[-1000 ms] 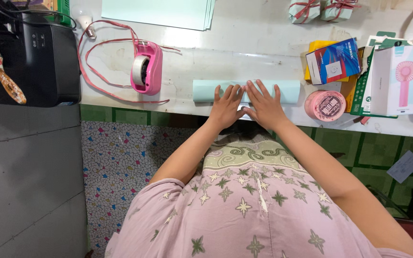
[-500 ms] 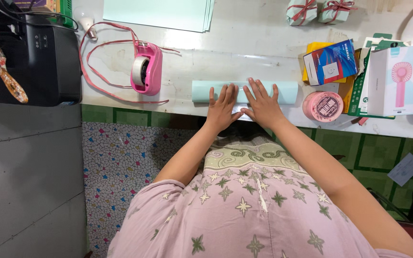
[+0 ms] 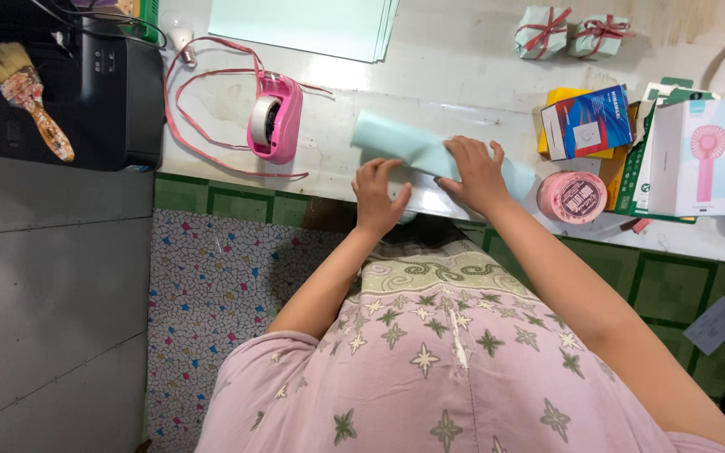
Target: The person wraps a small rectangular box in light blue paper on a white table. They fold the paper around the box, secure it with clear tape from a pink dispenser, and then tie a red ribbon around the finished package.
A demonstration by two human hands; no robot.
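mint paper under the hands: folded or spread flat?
Folded. The mint paper is a narrow strip lying askew on the table, pressed by the right hand; the left hand is at its near edge.

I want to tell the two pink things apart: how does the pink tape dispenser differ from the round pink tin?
The pink tape dispenser is long and holds a white tape roll; the round pink tin is a closed disc with a printed lid. The dispenser lies beyond the left hand, the tin beside the right hand. Both are pink and rest on the white table.

The mint paper roll (image 3: 413,151) now lies slanted, and the left hand (image 3: 378,195) has slid off it
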